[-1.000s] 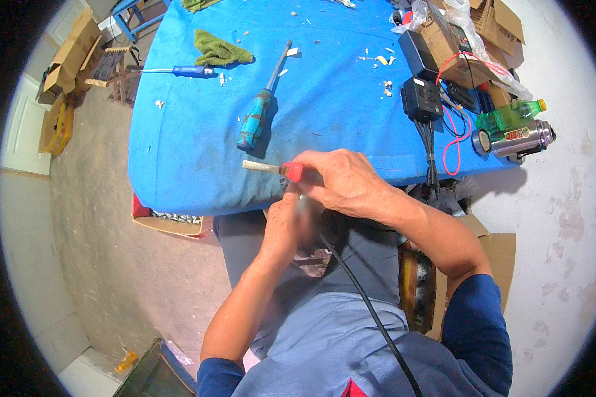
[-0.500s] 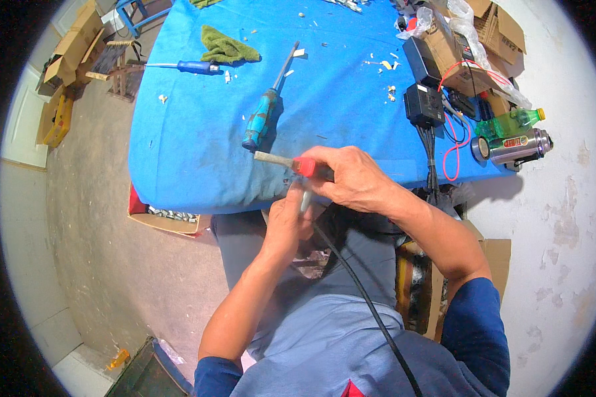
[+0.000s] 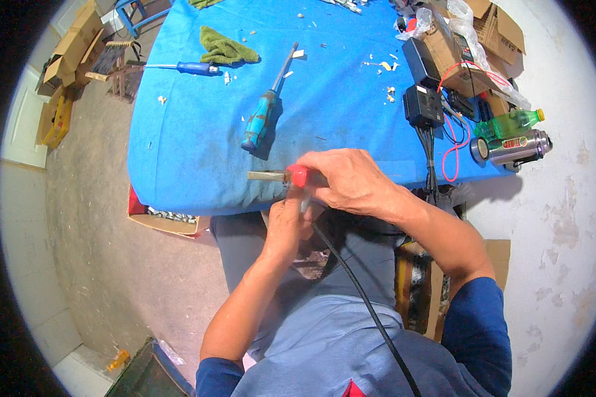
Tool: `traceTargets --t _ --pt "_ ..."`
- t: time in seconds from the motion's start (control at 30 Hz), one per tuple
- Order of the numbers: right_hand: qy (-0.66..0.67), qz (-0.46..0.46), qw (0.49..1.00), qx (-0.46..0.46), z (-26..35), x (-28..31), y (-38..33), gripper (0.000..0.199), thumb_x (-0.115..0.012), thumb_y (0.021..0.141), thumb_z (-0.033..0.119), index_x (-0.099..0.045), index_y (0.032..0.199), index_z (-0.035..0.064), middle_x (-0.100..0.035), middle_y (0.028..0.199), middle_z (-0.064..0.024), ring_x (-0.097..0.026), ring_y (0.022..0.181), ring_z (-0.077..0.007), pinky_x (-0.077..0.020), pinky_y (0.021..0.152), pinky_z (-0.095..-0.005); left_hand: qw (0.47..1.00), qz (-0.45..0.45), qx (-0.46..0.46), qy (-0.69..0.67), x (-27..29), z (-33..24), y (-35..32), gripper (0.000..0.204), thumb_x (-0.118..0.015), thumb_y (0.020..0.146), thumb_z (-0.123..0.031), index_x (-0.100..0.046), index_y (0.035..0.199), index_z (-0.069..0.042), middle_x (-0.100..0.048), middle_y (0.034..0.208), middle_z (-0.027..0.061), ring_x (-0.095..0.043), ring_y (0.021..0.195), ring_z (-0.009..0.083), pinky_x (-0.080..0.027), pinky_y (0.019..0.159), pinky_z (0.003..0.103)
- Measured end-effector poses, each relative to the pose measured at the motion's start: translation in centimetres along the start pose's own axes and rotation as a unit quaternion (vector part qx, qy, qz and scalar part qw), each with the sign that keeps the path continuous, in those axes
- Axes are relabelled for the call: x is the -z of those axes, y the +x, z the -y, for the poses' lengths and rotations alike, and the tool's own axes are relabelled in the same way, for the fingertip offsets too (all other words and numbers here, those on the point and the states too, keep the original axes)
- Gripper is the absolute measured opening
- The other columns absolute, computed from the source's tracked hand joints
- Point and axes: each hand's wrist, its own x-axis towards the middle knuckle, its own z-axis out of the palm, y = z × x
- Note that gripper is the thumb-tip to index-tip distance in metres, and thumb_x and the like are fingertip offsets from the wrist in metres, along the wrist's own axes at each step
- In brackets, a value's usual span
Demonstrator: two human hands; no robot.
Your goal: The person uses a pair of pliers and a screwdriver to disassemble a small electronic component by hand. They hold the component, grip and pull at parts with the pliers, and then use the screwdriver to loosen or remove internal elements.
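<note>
Blue table [image 3: 198,152]: screwdriver [image 3: 263,112], black adapter [image 3: 422,106] beyond both hands.

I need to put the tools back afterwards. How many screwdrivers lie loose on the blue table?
2. A teal-handled screwdriver lies mid-table; a blue-handled screwdriver lies at the far left beside the green cloth. Clutter at right may hide more.

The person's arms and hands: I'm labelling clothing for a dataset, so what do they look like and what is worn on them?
Both hands, the left hand and the right hand, are bare, with no gloves; no rings or watch show. The forearms are uncovered. Dark blue sleeves are pushed up to about the elbows, and the garment's front is a lighter blue-grey.
</note>
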Motion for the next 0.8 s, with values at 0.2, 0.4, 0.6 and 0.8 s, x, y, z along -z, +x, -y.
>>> traceTargets --t 0.2,0.4,0.6,0.8 --pt "0.019 0.06 0.997 -0.033 0.2 0.8 0.4 0.024 -0.068 0.079 0.018 -0.064 0.103 0.0132 -0.068 0.086 -0.0146 -0.065 0.081 -0.0375 -0.0499 0.068 -0.0475 0.999 -0.03 0.007 0.025 -0.5 -0.2 -0.1 0.056 -0.046 0.094 -0.061 -0.045 0.067 -0.012 -0.036 0.055 -0.0032 -0.03 0.048 0.0097 -0.025 0.047 0.027" --pt "-0.047 0.088 0.995 -0.019 0.1 1.5 0.7 0.025 -0.068 0.08 0.017 -0.064 0.104 0.0139 -0.069 0.088 -0.0133 -0.065 0.082 -0.0361 -0.0506 0.069 -0.046 0.998 -0.042 0.019 0.038 -0.9 -0.9 -0.5 0.056 -0.045 0.094 -0.061 -0.045 0.068 -0.011 -0.036 0.056 -0.0028 -0.03 0.048 0.0103 -0.025 0.048 0.027" --pt "-0.024 0.044 0.999 -0.011 -0.2 0.8 -0.1 0.024 -0.068 0.08 0.018 -0.064 0.103 0.014 -0.069 0.087 -0.0133 -0.065 0.081 -0.0355 -0.0508 0.068 -0.0456 0.997 -0.047 -0.01 0.058 -1.1 -0.7 -0.5 0.057 -0.045 0.094 -0.06 -0.045 0.066 -0.011 -0.035 0.055 -0.0024 -0.03 0.048 0.0106 -0.025 0.047 0.027" --pt "-0.022 0.064 0.998 -0.019 -0.3 1.5 0.3 0.024 -0.069 0.079 0.02 -0.064 0.102 0.0145 -0.069 0.085 -0.0133 -0.065 0.081 -0.0359 -0.051 0.068 -0.0456 0.997 -0.038 -0.012 0.059 -1.2 -0.5 -0.6 0.058 -0.043 0.096 -0.059 -0.043 0.063 -0.012 -0.034 0.053 -0.0026 -0.029 0.046 0.0106 -0.023 0.046 0.026"
